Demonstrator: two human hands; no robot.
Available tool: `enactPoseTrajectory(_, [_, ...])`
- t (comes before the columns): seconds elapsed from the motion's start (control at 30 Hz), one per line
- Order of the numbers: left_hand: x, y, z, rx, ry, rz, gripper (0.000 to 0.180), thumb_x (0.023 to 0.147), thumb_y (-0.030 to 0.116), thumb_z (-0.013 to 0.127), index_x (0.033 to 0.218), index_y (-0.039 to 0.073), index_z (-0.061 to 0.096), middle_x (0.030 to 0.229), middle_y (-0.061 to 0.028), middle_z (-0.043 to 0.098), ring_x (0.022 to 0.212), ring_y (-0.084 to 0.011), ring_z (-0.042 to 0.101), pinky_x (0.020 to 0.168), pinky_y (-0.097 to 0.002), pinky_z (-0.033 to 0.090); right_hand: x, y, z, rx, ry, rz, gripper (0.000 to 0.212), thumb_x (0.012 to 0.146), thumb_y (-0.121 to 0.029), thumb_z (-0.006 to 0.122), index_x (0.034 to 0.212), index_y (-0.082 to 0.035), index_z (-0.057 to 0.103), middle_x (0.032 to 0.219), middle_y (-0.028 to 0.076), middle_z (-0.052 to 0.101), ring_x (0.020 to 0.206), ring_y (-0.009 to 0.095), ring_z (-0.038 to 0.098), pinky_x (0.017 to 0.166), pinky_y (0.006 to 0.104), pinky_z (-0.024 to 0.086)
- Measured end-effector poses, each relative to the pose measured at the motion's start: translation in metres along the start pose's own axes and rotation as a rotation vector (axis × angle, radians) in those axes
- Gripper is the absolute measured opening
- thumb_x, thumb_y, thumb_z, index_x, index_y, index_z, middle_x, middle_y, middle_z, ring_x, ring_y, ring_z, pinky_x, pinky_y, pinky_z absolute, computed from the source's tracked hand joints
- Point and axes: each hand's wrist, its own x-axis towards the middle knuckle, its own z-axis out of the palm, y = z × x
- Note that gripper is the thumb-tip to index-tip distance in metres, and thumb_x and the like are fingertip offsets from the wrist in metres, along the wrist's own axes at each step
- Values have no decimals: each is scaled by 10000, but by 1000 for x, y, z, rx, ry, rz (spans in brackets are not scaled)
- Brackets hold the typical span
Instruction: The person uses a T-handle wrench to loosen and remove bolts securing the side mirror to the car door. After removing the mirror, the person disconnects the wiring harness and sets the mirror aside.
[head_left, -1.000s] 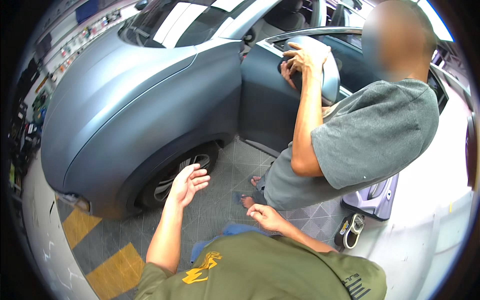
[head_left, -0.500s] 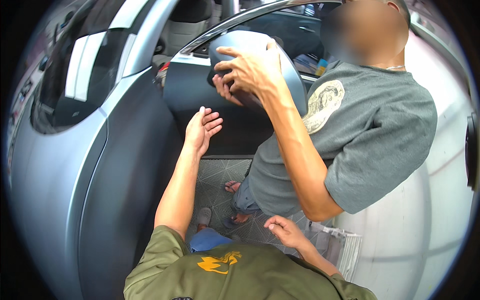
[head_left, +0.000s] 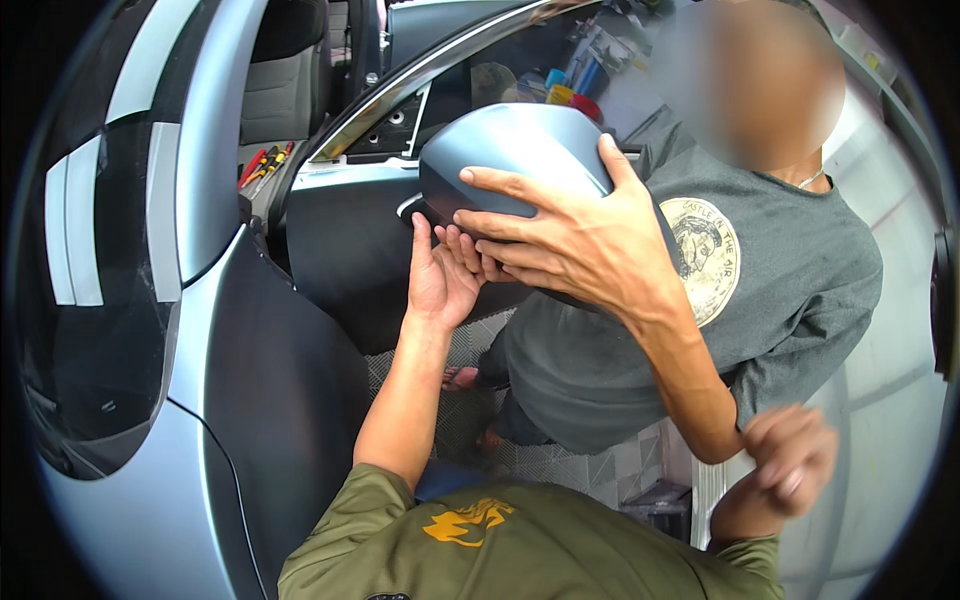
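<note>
A grey-blue car side mirror (head_left: 510,140) is held up in front of an open car door by another person, whose hand (head_left: 590,235) is spread over its housing. My left hand (head_left: 445,280) is palm up beneath the mirror's lower left edge, thumb raised by its dark mounting foot (head_left: 412,208). Its fingers are apart and lie close to the other person's fingertips; whether they touch the mirror I cannot tell. Off to the right, my right hand (head_left: 790,455) is raised near the other person's elbow. Its fingers look curled but are smeared by motion.
The door's dark lower panel (head_left: 345,260) and bare triangular mount (head_left: 398,128) are behind the mirror. Screwdrivers (head_left: 268,165) lie by the car seat (head_left: 283,90). The dark fender (head_left: 275,370) is at left; the co-worker in a grey shirt (head_left: 800,270) is close on the right.
My left hand has moved up and right to the mirror's underside. My right hand has risen and swung right. The door's triangular mount, previously hidden by the mirror, now shows.
</note>
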Motion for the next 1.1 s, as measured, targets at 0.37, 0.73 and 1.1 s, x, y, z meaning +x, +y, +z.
enactPoseTrajectory(0.37, [2, 31, 9, 64, 92, 36, 422, 864, 623, 519, 866, 203, 562, 732, 144, 558, 697, 4, 554, 678, -238, 500, 219, 65, 32, -1078, 8, 192, 242, 934, -213, 496, 946, 16, 574, 724, 84, 563, 619, 169, 513, 600, 306, 419])
enactPoseTrajectory(0.73, [14, 71, -25, -16, 123, -50, 763, 786, 763, 464, 1071, 57, 507, 775, 34, 547, 589, -53, 514, 530, -190, 490, 265, 184, 54, -1009, 51, 461, 280, 910, -231, 506, 984, 9, 628, 846, 131, 658, 797, 191, 616, 746, 317, 470])
enactPoseTrajectory(1.1, [31, 93, 9, 108, 245, -114, 692, 838, 691, 448, 841, 9, 562, 605, -21, 525, 409, -122, 532, 377, -259, 529, 273, 187, 47, -935, 102, 486, 213, 949, -213, 518, 949, -25, 617, 799, -32, 559, 744, 42, 488, 679, 191, 403])
